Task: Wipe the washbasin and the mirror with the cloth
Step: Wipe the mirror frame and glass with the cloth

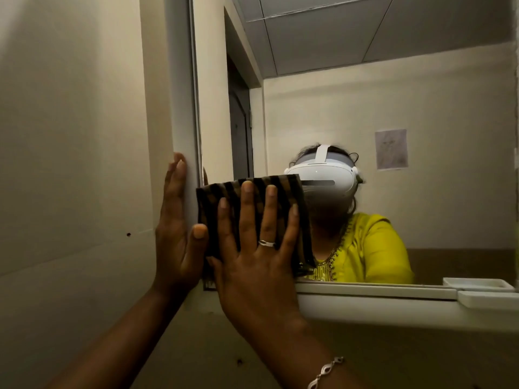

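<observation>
Mirror (365, 108): a large glass on the wall, with a pale frame on its left side and along its bottom edge; it fills the middle and right of the view.
Cloth (252, 220): dark, with brown and black stripes, lying flat on the mirror at its lower left corner, close to the frame.
Right hand (252, 248): open, fingers spread wide, palm pressing the cloth against the mirror; a ring (266, 243) is on one finger and a bracelet (325, 372) is on the wrist.
Left hand (177, 234): open and flat, fingers straight and together, resting on the left frame of the mirror, just beside the cloth; its thumb touches the cloth edge.
Wall (70, 136): plain cream surface to the left of the mirror, with a small dark hole (128, 235) low on it.
Ledge (379, 301): a pale shelf directly under the mirror, with a small white tray (488, 299) at its right end.
Reflection in the mirror: a person in a yellow top with a white headset, a cream room wall with one paper sheet (391, 149) on it, a dark door, and a panelled ceiling.
Washbasin: not visible in this view.
</observation>
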`<state>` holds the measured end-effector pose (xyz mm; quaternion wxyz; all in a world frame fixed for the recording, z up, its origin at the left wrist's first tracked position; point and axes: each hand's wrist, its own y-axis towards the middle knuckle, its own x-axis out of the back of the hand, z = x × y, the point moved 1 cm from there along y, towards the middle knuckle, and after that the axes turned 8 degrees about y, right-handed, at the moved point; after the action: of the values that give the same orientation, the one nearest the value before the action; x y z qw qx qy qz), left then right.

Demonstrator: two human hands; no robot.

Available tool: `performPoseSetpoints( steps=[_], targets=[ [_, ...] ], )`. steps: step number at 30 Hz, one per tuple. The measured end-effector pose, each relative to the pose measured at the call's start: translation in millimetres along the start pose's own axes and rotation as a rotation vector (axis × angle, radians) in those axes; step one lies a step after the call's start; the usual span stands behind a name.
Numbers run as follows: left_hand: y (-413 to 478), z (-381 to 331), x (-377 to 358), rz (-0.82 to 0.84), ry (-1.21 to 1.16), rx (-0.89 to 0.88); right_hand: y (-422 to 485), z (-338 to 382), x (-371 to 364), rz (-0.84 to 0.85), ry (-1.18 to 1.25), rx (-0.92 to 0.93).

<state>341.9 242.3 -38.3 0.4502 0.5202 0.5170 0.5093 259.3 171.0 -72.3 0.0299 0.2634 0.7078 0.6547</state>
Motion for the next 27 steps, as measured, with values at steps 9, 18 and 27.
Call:
performPoseSetpoints(
  steps=[9,18,27],
  targets=[
    [-1,3,-2,-0.001,0.081,-0.005,-10,-27,10,0.044,0.01,0.198],
    [-1,-7,0,0.005,0.166,0.007,-14,-83,32,0.124,0.038,0.459],
    [3,42,-35,0.158,0.703,0.256,-17,-182,73,0.17,0.014,0.759]
  ],
)
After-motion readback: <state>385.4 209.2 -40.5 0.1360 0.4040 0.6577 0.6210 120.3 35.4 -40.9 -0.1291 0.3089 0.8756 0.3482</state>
